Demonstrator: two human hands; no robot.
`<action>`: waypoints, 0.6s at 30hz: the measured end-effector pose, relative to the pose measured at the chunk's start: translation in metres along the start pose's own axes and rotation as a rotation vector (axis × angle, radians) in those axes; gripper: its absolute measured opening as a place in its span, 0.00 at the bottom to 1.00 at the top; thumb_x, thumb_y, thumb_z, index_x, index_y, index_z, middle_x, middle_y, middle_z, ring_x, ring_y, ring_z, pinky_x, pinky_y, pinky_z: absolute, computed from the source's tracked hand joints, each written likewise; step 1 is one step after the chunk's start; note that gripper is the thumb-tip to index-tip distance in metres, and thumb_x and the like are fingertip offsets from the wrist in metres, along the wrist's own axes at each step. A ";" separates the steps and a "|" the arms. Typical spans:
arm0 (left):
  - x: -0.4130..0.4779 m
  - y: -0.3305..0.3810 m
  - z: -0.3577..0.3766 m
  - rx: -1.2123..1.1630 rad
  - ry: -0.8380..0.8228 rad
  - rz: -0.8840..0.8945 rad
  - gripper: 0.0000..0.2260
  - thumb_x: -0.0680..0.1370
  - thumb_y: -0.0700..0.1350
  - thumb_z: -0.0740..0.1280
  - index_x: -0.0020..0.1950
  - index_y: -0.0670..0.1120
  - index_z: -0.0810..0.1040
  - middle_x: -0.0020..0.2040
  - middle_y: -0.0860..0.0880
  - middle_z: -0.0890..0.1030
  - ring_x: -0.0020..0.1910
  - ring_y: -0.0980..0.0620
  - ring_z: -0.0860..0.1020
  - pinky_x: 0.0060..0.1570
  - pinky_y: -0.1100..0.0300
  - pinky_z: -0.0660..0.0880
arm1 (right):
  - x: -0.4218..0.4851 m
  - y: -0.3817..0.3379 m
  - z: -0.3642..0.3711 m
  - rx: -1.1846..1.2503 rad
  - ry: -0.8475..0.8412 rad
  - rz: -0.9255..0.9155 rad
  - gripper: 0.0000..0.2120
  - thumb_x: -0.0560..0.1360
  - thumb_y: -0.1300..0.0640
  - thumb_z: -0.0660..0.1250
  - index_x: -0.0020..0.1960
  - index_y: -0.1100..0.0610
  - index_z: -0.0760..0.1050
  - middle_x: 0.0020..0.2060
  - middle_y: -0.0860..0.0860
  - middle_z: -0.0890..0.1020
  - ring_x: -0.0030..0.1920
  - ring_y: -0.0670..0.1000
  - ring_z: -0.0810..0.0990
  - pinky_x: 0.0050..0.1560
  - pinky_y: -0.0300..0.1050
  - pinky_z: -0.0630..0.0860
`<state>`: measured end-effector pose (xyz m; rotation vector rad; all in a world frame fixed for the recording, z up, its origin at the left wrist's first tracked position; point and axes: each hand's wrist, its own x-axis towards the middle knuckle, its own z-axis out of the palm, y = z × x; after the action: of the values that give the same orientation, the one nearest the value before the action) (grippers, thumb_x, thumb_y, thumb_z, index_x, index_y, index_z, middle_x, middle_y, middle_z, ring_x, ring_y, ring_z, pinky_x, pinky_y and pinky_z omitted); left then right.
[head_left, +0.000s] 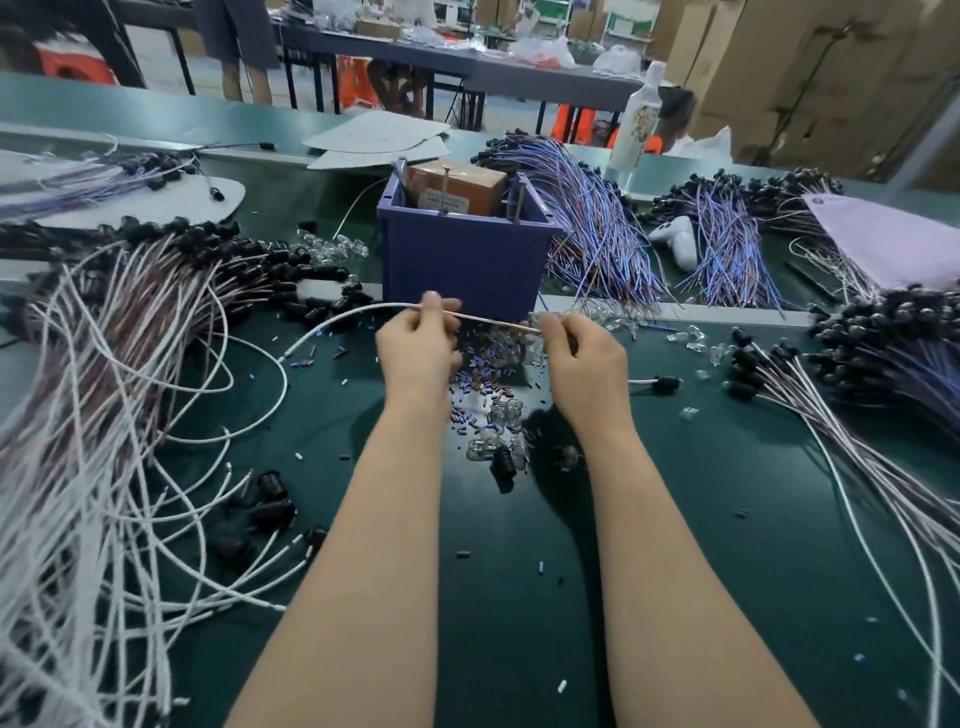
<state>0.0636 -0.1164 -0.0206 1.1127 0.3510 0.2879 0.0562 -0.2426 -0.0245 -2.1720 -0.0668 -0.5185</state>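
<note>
Possibly the thin white sheathed wire with a bared pinkish end (493, 318) slips or kinks if either pinch loosens, and drops into the heap of small blue and brown sleeve offcuts (475, 387) below. It spans between the left hand (418, 343) and the right hand (584, 364), each pinching it with curled fingertips.

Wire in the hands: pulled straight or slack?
Pulled straight. Left hand and right hand each pinch the wire; the span between them is a straight line. Past the left hand it curves loosely.
</note>
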 end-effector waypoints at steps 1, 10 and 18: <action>0.003 0.002 -0.004 -0.047 0.061 0.002 0.16 0.83 0.44 0.58 0.37 0.44 0.76 0.29 0.52 0.70 0.18 0.61 0.63 0.21 0.68 0.60 | 0.001 0.002 -0.001 -0.017 0.022 0.014 0.21 0.81 0.52 0.59 0.30 0.54 0.62 0.25 0.47 0.66 0.28 0.45 0.62 0.29 0.37 0.60; 0.014 0.011 -0.019 -0.298 0.310 0.032 0.18 0.84 0.46 0.53 0.37 0.43 0.74 0.27 0.52 0.72 0.18 0.60 0.64 0.22 0.67 0.63 | 0.005 0.015 -0.006 -0.266 0.186 0.184 0.16 0.80 0.50 0.57 0.36 0.55 0.70 0.31 0.48 0.74 0.40 0.54 0.71 0.52 0.47 0.62; 0.009 0.011 -0.014 -0.336 0.176 -0.095 0.18 0.84 0.46 0.54 0.39 0.42 0.76 0.24 0.54 0.73 0.20 0.61 0.67 0.22 0.69 0.65 | 0.000 0.007 0.006 -0.287 -0.169 -0.016 0.13 0.80 0.50 0.59 0.52 0.53 0.80 0.48 0.52 0.83 0.53 0.54 0.76 0.56 0.48 0.64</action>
<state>0.0655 -0.0974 -0.0175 0.7395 0.4909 0.3475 0.0598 -0.2417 -0.0328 -2.4947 -0.1072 -0.3698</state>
